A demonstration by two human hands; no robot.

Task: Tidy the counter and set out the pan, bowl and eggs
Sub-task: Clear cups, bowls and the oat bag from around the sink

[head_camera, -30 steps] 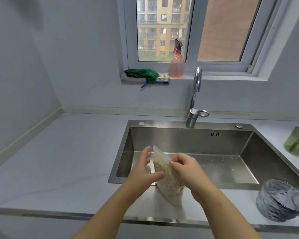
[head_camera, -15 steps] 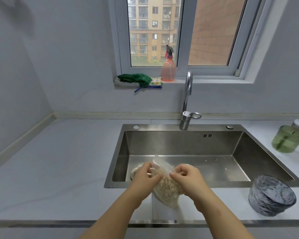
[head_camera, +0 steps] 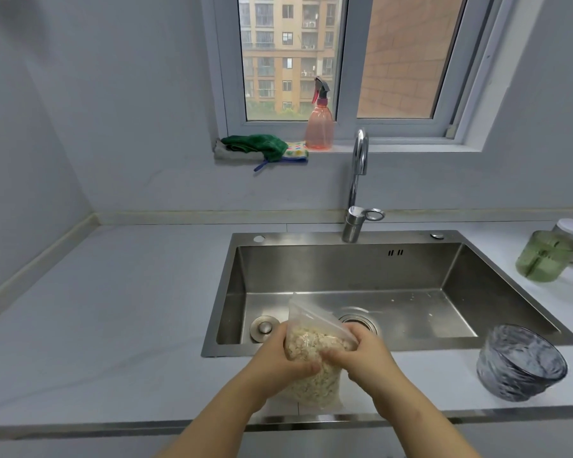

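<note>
head view | left hand (head_camera: 278, 361) and right hand (head_camera: 364, 355) both curled round clear bag of flakes (head_camera: 311, 345), upright at 6 o'clock, probably squeezed to seal before stowing | bowl (head_camera: 520, 361) at 4 o'clock near counter (head_camera: 113, 325) front edge; pan, eggs unseen | sink (head_camera: 219, 309) drop just behind bag; open room toward 9 o'clock

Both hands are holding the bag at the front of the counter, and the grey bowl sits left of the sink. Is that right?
Not quite. The head view shows the bowl sitting right of the sink, not left. The rest holds: the left hand and right hand both hold the bag at the front of the counter.
</note>
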